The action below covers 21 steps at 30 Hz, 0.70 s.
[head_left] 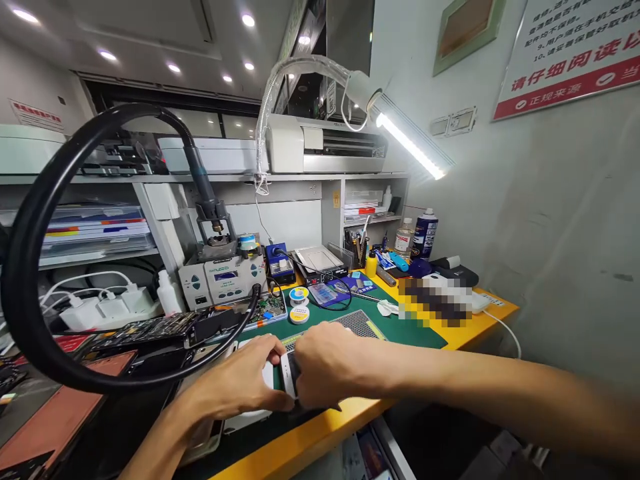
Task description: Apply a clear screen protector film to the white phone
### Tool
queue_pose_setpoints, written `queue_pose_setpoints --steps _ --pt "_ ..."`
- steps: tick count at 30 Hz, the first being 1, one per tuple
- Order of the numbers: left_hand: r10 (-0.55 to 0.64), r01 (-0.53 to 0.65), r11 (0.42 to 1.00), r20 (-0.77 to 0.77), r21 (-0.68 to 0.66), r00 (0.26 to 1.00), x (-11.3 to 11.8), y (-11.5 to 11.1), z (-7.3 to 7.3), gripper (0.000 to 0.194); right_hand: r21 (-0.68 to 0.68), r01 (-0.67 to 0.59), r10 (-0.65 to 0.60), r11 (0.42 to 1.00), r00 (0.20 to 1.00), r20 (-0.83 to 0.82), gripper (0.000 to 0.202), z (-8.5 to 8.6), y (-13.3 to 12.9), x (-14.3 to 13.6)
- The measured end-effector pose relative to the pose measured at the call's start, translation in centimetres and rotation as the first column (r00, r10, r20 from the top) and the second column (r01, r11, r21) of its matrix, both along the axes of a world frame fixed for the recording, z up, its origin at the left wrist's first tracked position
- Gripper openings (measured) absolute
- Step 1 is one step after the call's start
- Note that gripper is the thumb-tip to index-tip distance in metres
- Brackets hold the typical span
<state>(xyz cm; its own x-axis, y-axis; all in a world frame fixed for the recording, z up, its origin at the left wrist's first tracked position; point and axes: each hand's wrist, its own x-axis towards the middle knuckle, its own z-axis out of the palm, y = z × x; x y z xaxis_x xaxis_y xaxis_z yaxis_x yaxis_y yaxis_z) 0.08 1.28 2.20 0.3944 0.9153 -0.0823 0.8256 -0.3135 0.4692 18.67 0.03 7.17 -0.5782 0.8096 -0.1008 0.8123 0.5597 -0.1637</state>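
Observation:
A phone with a silver-white edge and a dark face lies at the front of the green mat, mostly covered by my hands. My left hand holds its left side, fingers at the far end and thumb at the near end. Curled into a fist, my right hand rests on or just over the phone's dark face. Whatever that fist may hold is hidden. Beneath and left of the phone shows a white flat piece. A perforated metal plate lies just beyond my right hand.
A thick black hose loops across the left side, near my left forearm. Behind stand a grey hot-air station and two small round tins. Phone parts crowd the left. A lit lamp hangs overhead; a spray can stands right.

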Motion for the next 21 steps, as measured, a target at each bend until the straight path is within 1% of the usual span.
queue_pose_setpoints --steps 1,2,4,7,10,14,17,21 --pt "-0.005 0.005 1.0 -0.004 0.006 1.0 0.1 -0.1 0.0 0.049 0.028 -0.097 0.095 0.995 0.992 0.084 0.03 -0.3 -0.1 -1.0" --pt "-0.013 0.013 1.0 -0.002 0.011 1.0 0.2 -0.1 0.1 0.043 0.041 -0.165 0.158 0.985 0.977 0.144 0.034 -0.6 -0.2 -1.9" --pt "-0.041 0.041 0.999 0.013 0.005 0.999 0.3 -0.1 0.2 0.036 0.055 -0.227 0.21 0.972 0.953 0.218 0.037 -0.9 -0.3 -3.0" --pt "-0.045 0.045 0.999 0.001 -0.012 0.999 0.4 -0.1 0.2 0.036 0.054 -0.22 0.203 0.974 0.953 0.227 0.036 -1.1 -0.4 -3.1" --pt "-0.023 0.023 1.0 -0.027 -0.019 0.999 0.3 0.2 -0.1 0.043 0.057 -0.203 0.186 0.977 0.957 0.222 0.032 -1.5 -0.1 -2.2" --pt "-0.016 0.015 1.0 -0.05 -0.025 0.999 0.2 0.4 -0.6 0.052 0.03 -0.193 0.18 0.981 0.953 0.243 0.033 -2.0 0.7 -1.1" --pt "0.002 -0.004 1.0 -0.064 -0.024 0.998 0.2 0.4 -0.6 0.054 0.003 -0.176 0.169 0.984 0.951 0.257 0.024 -1.8 1.1 0.0" --pt "0.003 -0.005 1.0 -0.08 -0.026 0.997 0.3 0.1 -0.1 0.055 -0.033 -0.103 0.108 0.994 0.959 0.264 0.016 -1.2 1.5 2.5"
